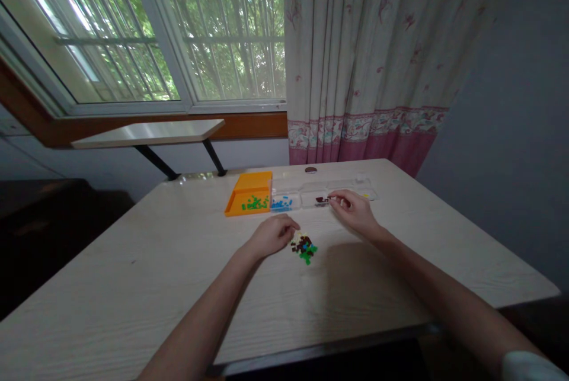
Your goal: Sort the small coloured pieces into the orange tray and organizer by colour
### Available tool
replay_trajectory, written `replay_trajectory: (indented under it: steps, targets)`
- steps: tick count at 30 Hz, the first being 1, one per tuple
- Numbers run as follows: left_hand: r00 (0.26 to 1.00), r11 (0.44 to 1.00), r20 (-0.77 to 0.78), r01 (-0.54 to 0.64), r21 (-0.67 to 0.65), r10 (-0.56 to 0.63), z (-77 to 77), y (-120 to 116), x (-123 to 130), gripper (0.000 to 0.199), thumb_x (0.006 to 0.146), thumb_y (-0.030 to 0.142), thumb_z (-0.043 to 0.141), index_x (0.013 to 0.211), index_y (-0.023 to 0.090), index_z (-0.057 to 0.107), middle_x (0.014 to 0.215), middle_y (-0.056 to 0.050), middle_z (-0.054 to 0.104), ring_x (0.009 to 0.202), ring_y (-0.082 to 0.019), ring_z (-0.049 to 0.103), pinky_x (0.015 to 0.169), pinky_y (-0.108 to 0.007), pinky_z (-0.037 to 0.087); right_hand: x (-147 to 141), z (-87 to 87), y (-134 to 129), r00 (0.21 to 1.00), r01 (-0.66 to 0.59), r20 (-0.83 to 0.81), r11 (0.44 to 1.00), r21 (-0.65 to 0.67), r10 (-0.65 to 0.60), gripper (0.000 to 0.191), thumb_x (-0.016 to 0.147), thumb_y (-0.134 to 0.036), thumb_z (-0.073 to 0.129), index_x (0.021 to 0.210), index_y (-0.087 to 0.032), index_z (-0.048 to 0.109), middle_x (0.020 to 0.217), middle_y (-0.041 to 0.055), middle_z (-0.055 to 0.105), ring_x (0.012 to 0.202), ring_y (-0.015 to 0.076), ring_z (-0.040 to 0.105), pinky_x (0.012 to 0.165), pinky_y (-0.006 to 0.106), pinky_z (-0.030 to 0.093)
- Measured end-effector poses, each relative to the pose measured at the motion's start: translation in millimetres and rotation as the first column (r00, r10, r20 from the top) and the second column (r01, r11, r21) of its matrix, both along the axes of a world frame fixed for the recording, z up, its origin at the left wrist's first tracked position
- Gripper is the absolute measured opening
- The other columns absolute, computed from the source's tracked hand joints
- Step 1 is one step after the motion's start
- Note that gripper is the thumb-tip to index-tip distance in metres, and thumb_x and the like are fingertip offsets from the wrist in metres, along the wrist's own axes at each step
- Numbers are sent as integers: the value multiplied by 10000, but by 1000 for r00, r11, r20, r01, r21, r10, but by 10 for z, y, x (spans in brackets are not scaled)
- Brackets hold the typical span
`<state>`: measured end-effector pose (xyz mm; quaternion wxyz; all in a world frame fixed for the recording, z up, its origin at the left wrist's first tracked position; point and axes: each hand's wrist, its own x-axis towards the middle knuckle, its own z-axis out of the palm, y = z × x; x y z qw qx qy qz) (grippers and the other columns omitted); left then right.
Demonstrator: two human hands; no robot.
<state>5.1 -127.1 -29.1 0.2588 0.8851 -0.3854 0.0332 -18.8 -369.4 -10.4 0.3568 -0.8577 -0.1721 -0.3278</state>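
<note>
Near the middle of the table lies a small cluster of tiny toy bricks (pixel 304 246), cream at the far end, brown in the middle and green with a little blue toward me. My left hand (pixel 273 234) rests beside it, closed, its fingertips at the cream end. Farther back, my right hand (pixel 353 209) reaches over a clear plastic tray (pixel 306 197) with thumb and fingers pinched together. The fingertips are at dark brown bricks (pixel 320 201) in one compartment. Whatever is between them is too small to make out.
An orange tray (pixel 252 181) with green bricks (pixel 255 202) adjoins blue bricks (pixel 281 203) in a clear compartment. Some yellow shows at the clear tray's right end. Behind stand a dark round object (pixel 310 170) and a raised shelf (pixel 151 132) on black legs.
</note>
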Motion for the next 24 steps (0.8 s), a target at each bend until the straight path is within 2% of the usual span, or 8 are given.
replay_trajectory:
  steps: [6, 13, 18, 24]
  targets:
    - [999, 999, -11, 41, 16, -41, 15, -1, -7, 272, 715, 105, 436, 859, 190, 650, 818, -33, 601, 753, -127, 535, 691, -217, 401, 266, -197, -102, 964, 180, -195, 984, -8, -178, 220, 747, -344, 512, 840, -185, 633, 555, -22, 550, 498, 107, 487, 489, 200, 333]
    - [999, 999, -27, 38, 37, -37, 27, -11, -17, 298, 701, 93, 435, 878, 194, 653, 794, -30, 580, 714, -120, 521, 664, -214, 398, 453, -314, -133, 927, 237, -279, 968, -85, -252, 252, 729, -367, 520, 855, -195, 653, 555, -13, 579, 513, 123, 518, 504, 213, 336]
    - [996, 997, -55, 73, -1, -73, 52, -16, -38, 318, 713, 95, 437, 927, 198, 648, 804, -32, 574, 711, -114, 512, 655, -207, 393, 364, -289, -99, 944, 148, -279, 983, -113, -174, 262, 769, -354, 484, 899, -185, 636, 594, -3, 595, 523, 120, 520, 512, 208, 347]
    - [997, 998, -55, 55, 28, -53, 47, -10, -33, 243, 730, 137, 464, 874, 196, 651, 784, -22, 574, 671, -104, 510, 617, -192, 383, 124, -273, 64, 947, -106, -318, 979, -172, 46, 204, 800, -297, 464, 862, -191, 627, 634, -3, 609, 532, 108, 521, 512, 194, 344]
